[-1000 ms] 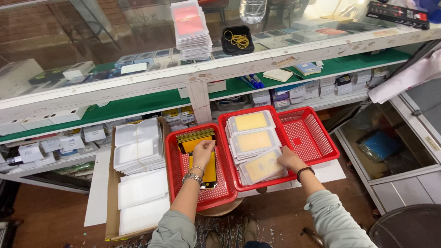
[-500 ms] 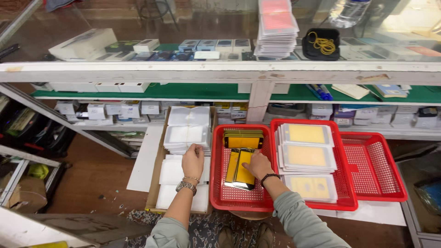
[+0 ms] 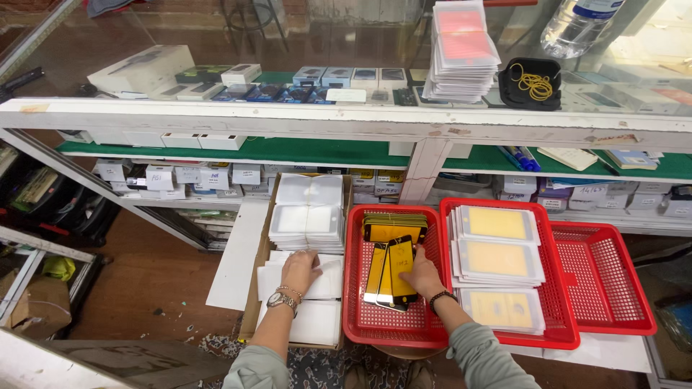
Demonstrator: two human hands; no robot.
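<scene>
My left hand [image 3: 299, 271] rests on a stack of white sleeves [image 3: 317, 281] inside a cardboard box [image 3: 254, 288], fingers spread over the top sleeve. My right hand [image 3: 422, 277] reaches into the left red basket [image 3: 358, 317] and grips a black-framed yellow screen protector [image 3: 396, 272], which lies beside another one. More yellow protectors [image 3: 393, 225] are stacked at the basket's far end. The middle red basket [image 3: 562, 324] holds three piles of sleeved yellow sheets [image 3: 497, 258].
An empty red basket [image 3: 605, 277] sits at the right. A white-framed glass counter [image 3: 360, 119] runs across above, with boxes, a stack of packets [image 3: 461, 54], a black tray of rubber bands [image 3: 532, 83] and a bottle. Green shelves below carry small boxes.
The view has come nearer and shifted left. My left hand has dropped onto the white sleeves in the box. My right hand stays on the yellow protectors in the left basket.
</scene>
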